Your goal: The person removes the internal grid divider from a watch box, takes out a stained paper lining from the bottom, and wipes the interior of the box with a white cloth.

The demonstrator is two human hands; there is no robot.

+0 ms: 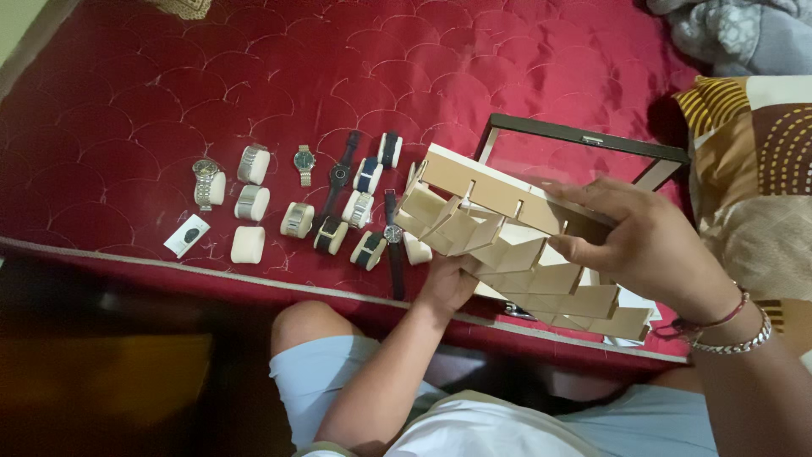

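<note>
Gripping the light, flimsy divider [516, 254], left hand [448, 283] is clasping underneath, right hand [651, 250] is clamping its top edge.

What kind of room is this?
Probably a bedroom. The watches lie on a red quilted mattress, with a patterned pillow and a crumpled blanket at one end. Both hands hold a beige divider grid over an open watch box.

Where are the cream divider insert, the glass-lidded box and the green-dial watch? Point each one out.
cream divider insert [516, 245]: head view, on a slat near its middle.
glass-lidded box [584, 133]: head view, on the dark far edge of its lid frame.
green-dial watch [304, 159]: head view, on its dial.
</note>
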